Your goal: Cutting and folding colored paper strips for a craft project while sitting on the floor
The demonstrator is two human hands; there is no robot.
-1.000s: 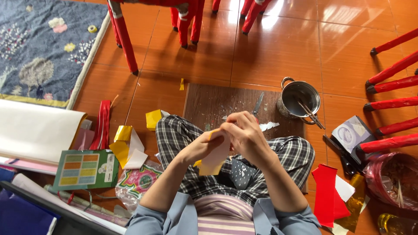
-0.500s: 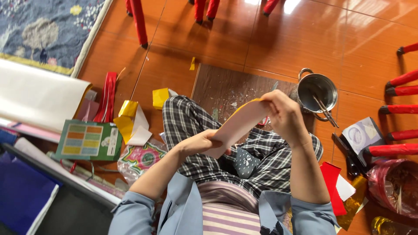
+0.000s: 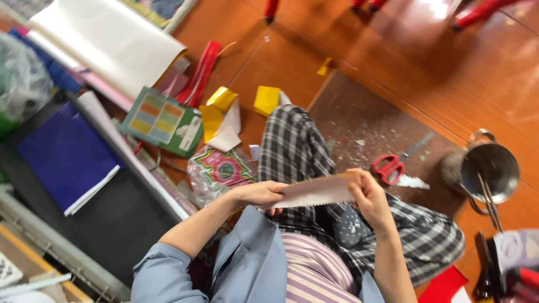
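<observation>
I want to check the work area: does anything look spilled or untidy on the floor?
Yes. Small white scraps lie scattered over the dark mat beside the red-handled scissors. Both hands, left hand and right hand, hold a paper strip above the lap.

One scissors (image 3: pixel 388 167), one metal pot (image 3: pixel 493 168)

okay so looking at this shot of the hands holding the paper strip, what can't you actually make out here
- Head view: the underside of the paper strip faces away from the camera.
- The left hand fingertips are tucked under the strip; the right hand palm is turned away.
- The metal pot: its contents sit in shadow, only thin rods show.
- The red scissors: the blade tips blur into scraps on the board.
- The items at the right edge are cut off by the frame.
</observation>
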